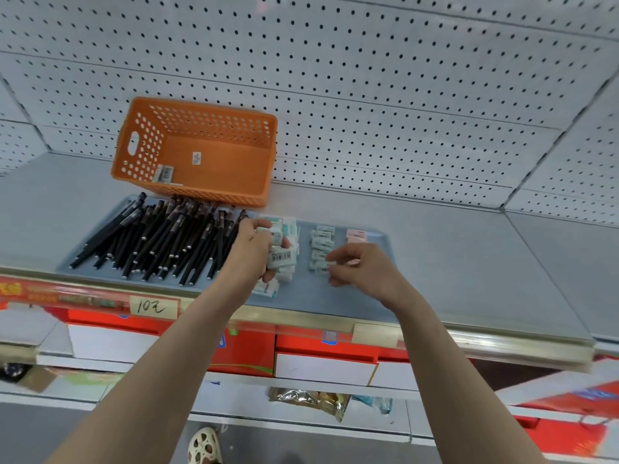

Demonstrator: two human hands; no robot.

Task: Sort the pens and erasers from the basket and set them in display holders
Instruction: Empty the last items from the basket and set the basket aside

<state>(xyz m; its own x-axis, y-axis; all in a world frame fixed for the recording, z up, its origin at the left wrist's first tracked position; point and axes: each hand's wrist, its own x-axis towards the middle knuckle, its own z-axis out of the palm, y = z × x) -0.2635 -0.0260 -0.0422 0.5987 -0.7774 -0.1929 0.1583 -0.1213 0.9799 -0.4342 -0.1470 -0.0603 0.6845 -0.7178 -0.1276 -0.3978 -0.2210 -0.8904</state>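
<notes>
An orange perforated basket [214, 192] stands tilted at the back of the shelf, with an eraser [164, 173] in its left corner. In front lies a grey tray [375, 262] holding several black pens [160, 242] on its left. My left hand [254, 252] grips a bunch of pale green erasers [283, 257] above a stack of erasers [268, 289]. A column of green erasers [321, 244] lies mid-tray, with pink erasers [357, 234] beside it. My right hand [360, 267] pinches an eraser at the column's near end.
The grey shelf [502, 262] has a white pegboard wall [368, 95] behind it. A price label strip [154, 308] runs along the front edge. Red and white boxes [321, 360] sit on the shelf below, and snack packets [311, 400] lie lower down.
</notes>
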